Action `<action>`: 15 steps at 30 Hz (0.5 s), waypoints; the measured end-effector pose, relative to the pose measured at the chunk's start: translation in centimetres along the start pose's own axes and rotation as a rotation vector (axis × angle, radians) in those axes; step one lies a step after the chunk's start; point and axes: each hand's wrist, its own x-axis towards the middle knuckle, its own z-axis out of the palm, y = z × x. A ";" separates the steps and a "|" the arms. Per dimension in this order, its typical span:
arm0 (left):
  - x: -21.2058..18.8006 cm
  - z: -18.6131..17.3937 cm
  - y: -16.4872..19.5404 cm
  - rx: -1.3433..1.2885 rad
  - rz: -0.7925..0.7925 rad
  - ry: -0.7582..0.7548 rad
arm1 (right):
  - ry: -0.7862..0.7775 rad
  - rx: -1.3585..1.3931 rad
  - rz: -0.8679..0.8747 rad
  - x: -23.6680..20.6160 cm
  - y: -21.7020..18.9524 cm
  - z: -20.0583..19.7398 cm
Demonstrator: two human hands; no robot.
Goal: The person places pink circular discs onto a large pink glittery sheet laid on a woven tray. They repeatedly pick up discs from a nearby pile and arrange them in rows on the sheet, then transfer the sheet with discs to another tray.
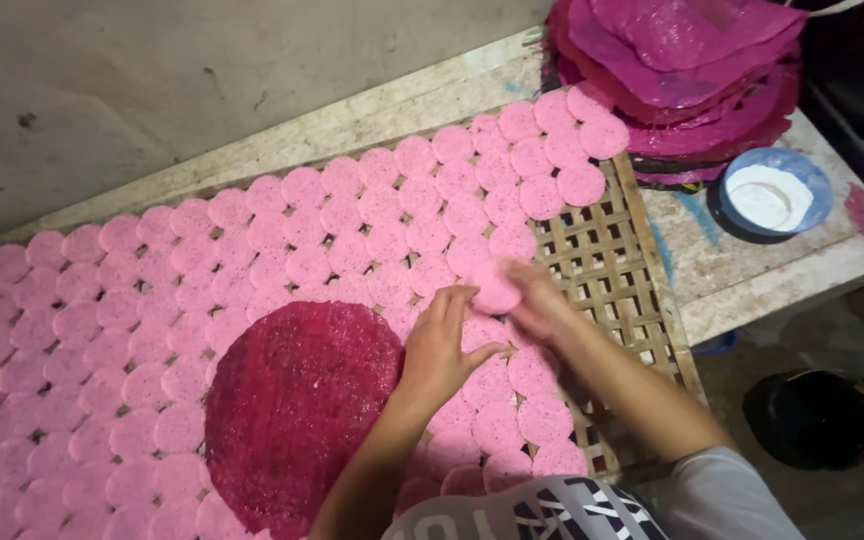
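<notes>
The left hand (439, 345) lies palm-down with its fingers stretched out and loosely spread, fingertips resting on the layer of small round pale pink speckled discs (252, 250) that covers the woven bamboo lattice tray (612, 270); it grips nothing. The right hand (537, 305) is blurred, its fingers curled around one small pale pink disc (495, 290), which it holds just above the others, close to the left fingertips. Just beside the left wrist, a large dark magenta round sheet with a rough, grainy surface (297, 405) lies on top of the pink discs. The discs overlap in rows across nearly the whole tray, leaving bare lattice along its right edge. The tray rests on a worn, paint-stained wooden table (752, 270). At the table's far right corner sits a stack of large magenta round sheets (682, 70), and near it a blue bowl holding white powder (774, 192). A dark round container (812, 418) stands on the floor below.
</notes>
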 end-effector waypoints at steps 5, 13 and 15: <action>-1.7 0.9 -3.0 0.142 -0.123 0.007 | 0.402 -0.351 -0.550 7.1 -12.7 -10.9; -9.7 -0.1 -10.3 0.416 -0.388 0.182 | 0.527 -0.814 -0.962 10.5 -17.1 -13.1; -11.2 -0.2 -11.3 0.456 -0.463 0.191 | 0.597 -1.072 -1.094 10.1 -16.5 -12.5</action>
